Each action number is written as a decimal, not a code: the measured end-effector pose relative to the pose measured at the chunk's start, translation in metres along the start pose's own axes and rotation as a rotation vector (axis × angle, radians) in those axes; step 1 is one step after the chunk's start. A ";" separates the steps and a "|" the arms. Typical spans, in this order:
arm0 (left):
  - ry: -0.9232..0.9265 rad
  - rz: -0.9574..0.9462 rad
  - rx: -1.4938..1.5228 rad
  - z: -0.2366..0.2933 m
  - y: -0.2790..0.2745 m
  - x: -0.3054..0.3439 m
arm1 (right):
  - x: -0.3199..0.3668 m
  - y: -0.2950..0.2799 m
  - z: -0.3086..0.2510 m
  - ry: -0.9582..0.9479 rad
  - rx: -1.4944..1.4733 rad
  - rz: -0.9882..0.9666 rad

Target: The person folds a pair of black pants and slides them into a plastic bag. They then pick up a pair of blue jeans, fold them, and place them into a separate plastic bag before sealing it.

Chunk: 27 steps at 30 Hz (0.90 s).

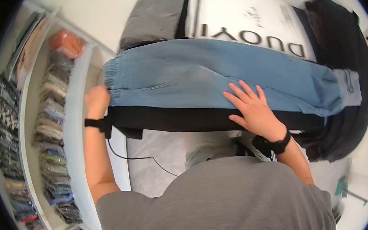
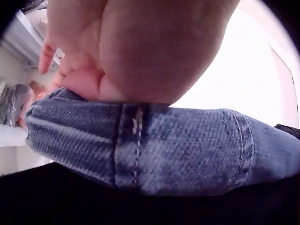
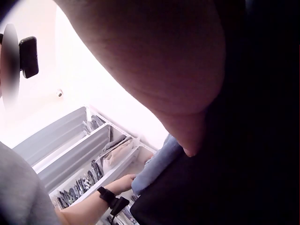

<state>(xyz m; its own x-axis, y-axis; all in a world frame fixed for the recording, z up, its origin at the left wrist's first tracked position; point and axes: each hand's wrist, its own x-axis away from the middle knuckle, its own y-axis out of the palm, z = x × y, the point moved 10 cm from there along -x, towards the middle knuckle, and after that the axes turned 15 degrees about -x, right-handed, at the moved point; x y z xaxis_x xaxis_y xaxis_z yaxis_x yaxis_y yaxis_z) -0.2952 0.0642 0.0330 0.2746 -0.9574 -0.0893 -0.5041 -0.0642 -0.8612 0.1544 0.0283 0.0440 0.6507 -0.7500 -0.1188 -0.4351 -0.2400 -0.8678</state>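
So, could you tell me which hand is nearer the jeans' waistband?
Left. The left hand is curled at the gathered waistband; the right hand rests spread farther along the blue jeans.

The faded blue jeans (image 1: 180, 71) lie lengthwise on black fabric (image 1: 171, 118), mostly flat, with soft creases and a pale patch in the denim. From here I see the gathered waistband (image 1: 111, 75) at the person's left, the lighter, turned-up cuff (image 1: 349, 87) at the right.

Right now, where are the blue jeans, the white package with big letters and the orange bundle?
Blue jeans (image 1: 232, 62): head view, middle of the leg.
White package (image 1: 223, 15): head view, plain part above the big letters.
Orange bundle (image 1: 68, 43): head view, middle of its front.
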 end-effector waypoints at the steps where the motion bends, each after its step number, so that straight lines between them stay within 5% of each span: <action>1: -0.072 0.026 -0.065 -0.001 -0.012 0.004 | 0.002 0.002 0.005 0.034 0.011 0.007; 2: -0.118 0.085 -0.011 -0.003 -0.022 0.012 | 0.002 0.001 0.004 0.001 0.009 0.025; 4: -0.141 0.547 0.146 0.012 -0.089 0.048 | 0.004 0.003 0.004 -0.036 0.008 0.048; 6: 0.013 0.735 0.424 0.067 -0.162 0.088 | 0.004 0.003 0.007 -0.033 -0.008 0.076; 9: 0.395 0.428 0.766 0.182 -0.186 0.116 | 0.008 0.003 0.009 -0.047 -0.039 0.094; 11: 0.493 0.209 0.729 0.233 -0.190 0.121 | 0.009 0.003 0.013 -0.044 -0.040 0.084; 16: 0.462 0.055 0.512 0.274 -0.160 0.116 | 0.057 -0.041 0.064 0.041 -0.009 0.210; 21: 0.437 0.052 0.452 0.274 -0.157 0.115 | 0.165 -0.120 0.145 0.456 0.267 0.345; 22: 0.441 0.050 0.443 0.275 -0.157 0.114 | 0.182 -0.141 0.152 0.484 0.206 0.415; 25: 0.428 0.049 0.432 0.275 -0.156 0.114 | 0.245 -0.216 0.146 0.617 0.042 1.167; 27: 0.431 0.075 0.425 0.275 -0.155 0.115 | 0.286 -0.220 0.179 0.687 -0.110 1.470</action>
<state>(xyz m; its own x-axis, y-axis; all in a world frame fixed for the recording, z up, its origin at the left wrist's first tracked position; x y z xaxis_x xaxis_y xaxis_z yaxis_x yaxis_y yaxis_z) 0.0400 0.0413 0.0186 -0.1499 -0.9884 -0.0230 -0.1142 0.0404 -0.9926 0.5475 -0.0227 0.1146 -0.7156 -0.4709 -0.5159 -0.4557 0.8745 -0.1661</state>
